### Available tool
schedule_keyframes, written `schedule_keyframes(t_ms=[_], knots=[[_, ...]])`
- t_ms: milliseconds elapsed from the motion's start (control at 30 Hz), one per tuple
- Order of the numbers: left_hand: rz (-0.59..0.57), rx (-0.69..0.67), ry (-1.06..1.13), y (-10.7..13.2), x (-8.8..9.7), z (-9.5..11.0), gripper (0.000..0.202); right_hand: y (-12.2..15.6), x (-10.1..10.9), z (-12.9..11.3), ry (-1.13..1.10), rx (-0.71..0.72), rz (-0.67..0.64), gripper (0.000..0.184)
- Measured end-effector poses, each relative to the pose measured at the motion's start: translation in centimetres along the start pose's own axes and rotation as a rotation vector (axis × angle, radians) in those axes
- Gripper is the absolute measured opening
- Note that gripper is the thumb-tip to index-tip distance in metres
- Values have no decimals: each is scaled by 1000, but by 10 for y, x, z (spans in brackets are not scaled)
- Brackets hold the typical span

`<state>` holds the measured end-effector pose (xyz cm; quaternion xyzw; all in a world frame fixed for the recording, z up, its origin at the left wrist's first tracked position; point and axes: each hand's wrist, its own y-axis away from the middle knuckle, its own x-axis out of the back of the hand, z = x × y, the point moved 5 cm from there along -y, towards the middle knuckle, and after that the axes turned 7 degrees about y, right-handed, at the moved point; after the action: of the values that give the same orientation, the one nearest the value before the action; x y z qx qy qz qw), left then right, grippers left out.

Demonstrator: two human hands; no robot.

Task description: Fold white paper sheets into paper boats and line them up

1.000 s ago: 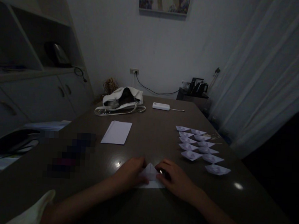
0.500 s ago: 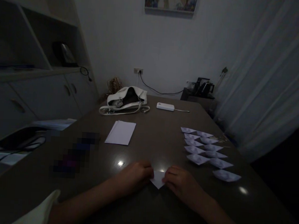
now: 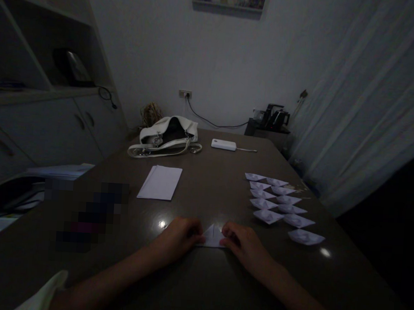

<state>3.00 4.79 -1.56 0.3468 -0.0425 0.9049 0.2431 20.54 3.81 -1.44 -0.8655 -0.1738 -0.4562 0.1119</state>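
Between my two hands is a small folded piece of white paper (image 3: 213,237), its peak pointing away from me and its straight edge towards me. My left hand (image 3: 182,237) pinches its left corner, and my right hand (image 3: 243,244) pinches the right one. To the right of my right hand stand several folded paper boats (image 3: 268,216) in two rows, with a single boat (image 3: 305,237) closest to me. A stack of white paper sheets (image 3: 160,183) lies beyond my left hand.
A white handbag (image 3: 169,136) rests at the table's far left, and a white power bank (image 3: 223,145) with a short cable lies to its right. Blurred dark items (image 3: 87,218) are on the left. Black kettles (image 3: 277,118) stand on a small cabinet behind the table.
The folded paper has been turned: its point faced me before and now faces away. Both hands still pinch its sides. The whole view has shifted slightly.
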Motion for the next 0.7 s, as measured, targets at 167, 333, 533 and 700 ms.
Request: schedule_keyframes(t_ms=[167,333,533,700], knots=[[30,23,-37,0,0,0,11,-1,1,1,8,7,21,11],[114,-65,-66,0,1,0,10,1,6,-6,86,63,47,12],[-42,-326,-181,7,-8,22,20,7,-3,-21,248,284,-6,23],[-92,-350,-280,10,-12,24,14,11,-5,-26,245,339,-30,22]])
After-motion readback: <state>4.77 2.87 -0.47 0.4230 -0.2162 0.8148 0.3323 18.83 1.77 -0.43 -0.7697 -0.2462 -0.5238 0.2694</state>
